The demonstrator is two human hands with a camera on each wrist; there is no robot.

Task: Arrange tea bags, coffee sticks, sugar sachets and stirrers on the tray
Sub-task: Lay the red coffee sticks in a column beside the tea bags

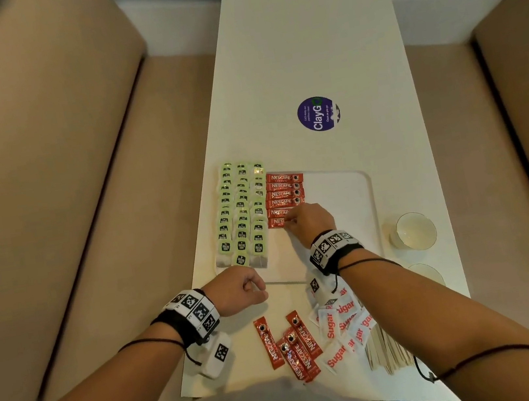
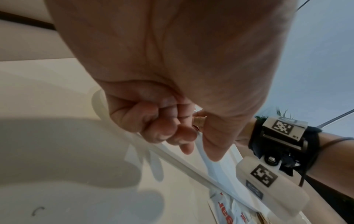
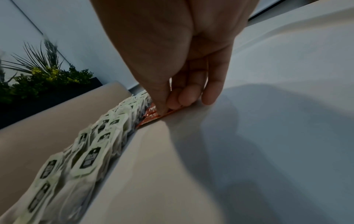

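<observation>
Six coffee sticks (image 1: pixel 285 197) on tray (image 1: pixel 346 208) | right hand (image 1: pixel 309 221) fingertips pinching nearest stick | left hand (image 1: pixel 235 290) fisted, empty, beside tea bags (image 1: pixel 241 214)

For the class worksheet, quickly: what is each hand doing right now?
Left hand: closed in a fist at the tray's near edge, holding nothing visible.
Right hand: fingertips pinching the nearest coffee stick in the tray's row.

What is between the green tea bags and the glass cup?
In the head view, the red coffee sticks, the right hand touching them, then bare white tray lie between the tea bags and cup.
</observation>
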